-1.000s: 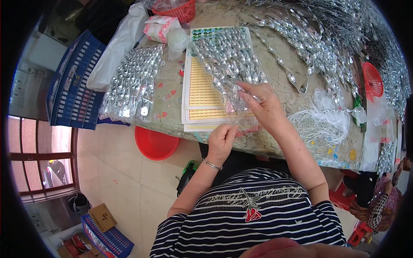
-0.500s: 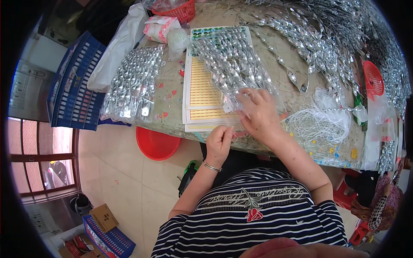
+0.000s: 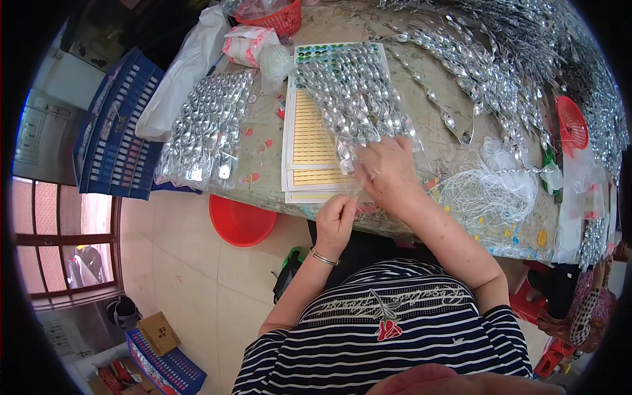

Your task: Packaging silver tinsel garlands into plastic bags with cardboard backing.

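Observation:
A clear plastic bag of silver twisted spirals [image 3: 359, 92] lies slanting over printed sheets [image 3: 313, 128] with green and yellow-red patterns. My right hand [image 3: 390, 171] rests on the near end of this bag, its fingers bent over the plastic. What its fingertips grip, if anything, is hidden. At the table's front edge, my left hand [image 3: 334, 222] is closed in a pinch. Thin clear plastic seems to run from its fingertips toward my right hand, too faint to name surely. A second bag of silver spirals [image 3: 207, 125] lies on the left of the table.
Loose silver spiral strands [image 3: 480, 72] spread over the far right, with a heap of white string [image 3: 497, 184] nearer me. A red basket [image 3: 571, 122] stands at the right edge. On the left are a blue crate [image 3: 118, 125] and, on the floor, a red basin [image 3: 240, 220].
My right hand has shifted slightly left and down at the bag's near end, its fingers more curled. My left hand stays pinched in nearly the same spot.

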`<act>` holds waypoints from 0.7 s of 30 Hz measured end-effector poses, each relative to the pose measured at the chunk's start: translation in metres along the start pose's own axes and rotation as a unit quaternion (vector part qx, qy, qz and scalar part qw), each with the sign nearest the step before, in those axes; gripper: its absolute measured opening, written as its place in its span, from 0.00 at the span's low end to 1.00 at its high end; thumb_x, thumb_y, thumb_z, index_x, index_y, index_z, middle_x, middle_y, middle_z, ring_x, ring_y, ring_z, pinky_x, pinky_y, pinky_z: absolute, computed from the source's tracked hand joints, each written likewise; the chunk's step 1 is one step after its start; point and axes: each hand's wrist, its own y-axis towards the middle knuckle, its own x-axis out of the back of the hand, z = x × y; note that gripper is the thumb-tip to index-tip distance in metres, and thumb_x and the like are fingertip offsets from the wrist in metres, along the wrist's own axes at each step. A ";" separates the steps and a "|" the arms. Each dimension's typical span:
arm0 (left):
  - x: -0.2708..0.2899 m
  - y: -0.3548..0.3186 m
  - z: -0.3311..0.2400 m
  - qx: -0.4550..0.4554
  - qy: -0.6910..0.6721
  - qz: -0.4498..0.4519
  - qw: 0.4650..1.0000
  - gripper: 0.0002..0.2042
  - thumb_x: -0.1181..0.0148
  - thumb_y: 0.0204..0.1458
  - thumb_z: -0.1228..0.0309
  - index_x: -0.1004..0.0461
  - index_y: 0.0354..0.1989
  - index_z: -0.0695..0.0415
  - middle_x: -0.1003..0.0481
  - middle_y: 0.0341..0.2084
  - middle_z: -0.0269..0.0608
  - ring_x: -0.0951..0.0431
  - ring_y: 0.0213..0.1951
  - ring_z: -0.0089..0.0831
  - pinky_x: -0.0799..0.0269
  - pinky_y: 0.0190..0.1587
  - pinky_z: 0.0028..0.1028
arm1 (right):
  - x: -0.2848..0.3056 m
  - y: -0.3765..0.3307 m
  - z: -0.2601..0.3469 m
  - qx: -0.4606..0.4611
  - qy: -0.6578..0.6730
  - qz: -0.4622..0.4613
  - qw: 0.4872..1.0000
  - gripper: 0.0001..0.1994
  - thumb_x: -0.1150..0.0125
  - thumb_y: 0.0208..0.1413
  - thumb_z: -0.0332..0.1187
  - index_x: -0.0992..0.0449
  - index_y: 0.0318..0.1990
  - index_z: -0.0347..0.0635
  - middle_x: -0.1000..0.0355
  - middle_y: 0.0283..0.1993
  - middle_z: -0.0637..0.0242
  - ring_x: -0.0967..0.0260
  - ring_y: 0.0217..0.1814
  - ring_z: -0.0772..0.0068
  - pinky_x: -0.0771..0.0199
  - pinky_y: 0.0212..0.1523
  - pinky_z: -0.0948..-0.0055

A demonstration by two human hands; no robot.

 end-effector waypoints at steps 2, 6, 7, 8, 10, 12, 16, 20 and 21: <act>0.001 0.002 -0.002 -0.006 0.006 0.002 1.000 0.10 0.44 0.58 0.71 0.29 0.26 0.63 0.28 0.18 0.39 0.27 0.20 0.27 0.33 0.25 0.25 | 0.005 0.000 -0.005 -0.007 0.001 -0.030 1.000 0.18 0.38 0.45 0.29 0.26 0.47 0.43 0.31 0.29 0.67 0.33 0.36 0.61 0.39 0.42 0.59; 0.000 0.002 -0.003 -0.011 0.016 0.002 1.000 0.11 0.43 0.57 0.71 0.30 0.25 0.62 0.29 0.17 0.39 0.28 0.20 0.28 0.34 0.25 0.25 | 0.005 -0.008 -0.016 -0.022 -0.003 -0.072 0.997 0.22 0.39 0.42 0.26 0.27 0.50 0.44 0.31 0.28 0.67 0.33 0.32 0.61 0.39 0.40 0.59; 0.000 0.002 -0.002 -0.011 0.015 0.003 1.000 0.11 0.43 0.57 0.71 0.30 0.25 0.62 0.29 0.17 0.39 0.28 0.20 0.28 0.34 0.25 0.25 | 0.006 -0.009 -0.017 -0.023 -0.005 -0.072 0.997 0.22 0.39 0.42 0.26 0.27 0.50 0.44 0.31 0.28 0.67 0.33 0.32 0.61 0.39 0.40 0.59; 0.001 0.002 0.000 -0.013 0.030 0.013 0.999 0.10 0.45 0.58 0.71 0.29 0.26 0.63 0.28 0.18 0.38 0.27 0.21 0.24 0.33 0.26 0.23 | 0.007 -0.012 -0.016 -0.007 -0.016 -0.047 0.999 0.23 0.39 0.42 0.26 0.28 0.51 0.44 0.31 0.27 0.68 0.33 0.31 0.62 0.39 0.40 0.59; 0.003 0.002 0.003 -0.014 0.047 0.022 0.999 0.10 0.47 0.59 0.72 0.27 0.27 0.63 0.26 0.19 0.36 0.27 0.22 0.21 0.32 0.27 0.21 | 0.005 -0.015 -0.012 0.009 -0.025 -0.022 0.999 0.24 0.39 0.42 0.25 0.29 0.52 0.43 0.32 0.27 0.68 0.32 0.30 0.62 0.39 0.39 0.60; 0.002 0.002 0.003 -0.015 0.049 0.020 0.998 0.10 0.46 0.59 0.72 0.27 0.27 0.63 0.26 0.19 0.36 0.27 0.22 0.21 0.32 0.27 0.21 | 0.005 -0.018 -0.006 -0.001 0.024 -0.024 0.999 0.25 0.40 0.41 0.24 0.30 0.52 0.42 0.33 0.25 0.68 0.32 0.30 0.61 0.39 0.39 0.60; 0.003 0.002 0.003 -0.018 0.052 0.022 0.998 0.10 0.46 0.59 0.72 0.27 0.28 0.63 0.26 0.19 0.36 0.27 0.22 0.21 0.32 0.27 0.21 | 0.016 -0.024 -0.001 -0.008 0.021 -0.031 0.999 0.24 0.41 0.41 0.23 0.31 0.51 0.40 0.32 0.25 0.68 0.33 0.29 0.61 0.40 0.39 0.59; 0.002 0.001 0.005 -0.011 0.047 0.023 0.999 0.10 0.46 0.59 0.71 0.27 0.27 0.63 0.26 0.19 0.36 0.27 0.22 0.20 0.32 0.27 0.21 | 0.026 -0.038 0.005 0.018 0.007 -0.041 0.999 0.26 0.42 0.41 0.23 0.32 0.54 0.38 0.32 0.25 0.67 0.33 0.28 0.62 0.40 0.40 0.60; 0.003 0.002 0.005 -0.015 0.048 0.022 0.998 0.10 0.46 0.59 0.71 0.27 0.27 0.63 0.26 0.19 0.36 0.27 0.22 0.20 0.32 0.27 0.21 | 0.029 -0.041 0.008 0.015 0.010 -0.032 0.999 0.27 0.42 0.40 0.22 0.32 0.55 0.38 0.32 0.25 0.66 0.34 0.28 0.63 0.40 0.40 0.60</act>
